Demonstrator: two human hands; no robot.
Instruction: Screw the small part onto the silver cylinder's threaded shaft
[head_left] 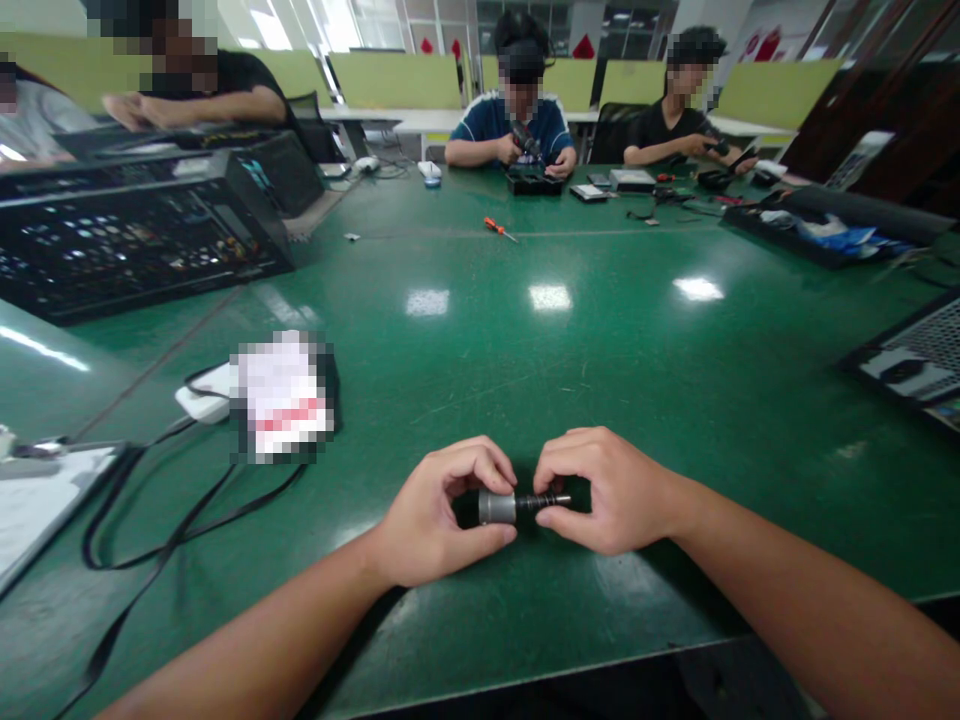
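Just above the near part of the green table, my left hand (pixel 448 515) grips a short silver metal cylinder (pixel 497 507) between thumb and fingers. From its right end sticks out a dark, spring-like ribbed shaft (pixel 531 502) with a bright metal tip, so the part looks like a small motor, lying roughly level. My right hand (pixel 604 490) curls around the shaft, its thumb and fingertips pinching it near the middle. The cylinder's left end is partly hidden in my left hand.
On the green table (pixel 675 370), a badge with a black lanyard (pixel 289 395) and a clipboard (pixel 56 500) lie left. Black computer cases stand at the far left (pixel 142 225) and right edge (pixel 915 360). An orange screwdriver (pixel 499 229) lies ahead; several people sit across.
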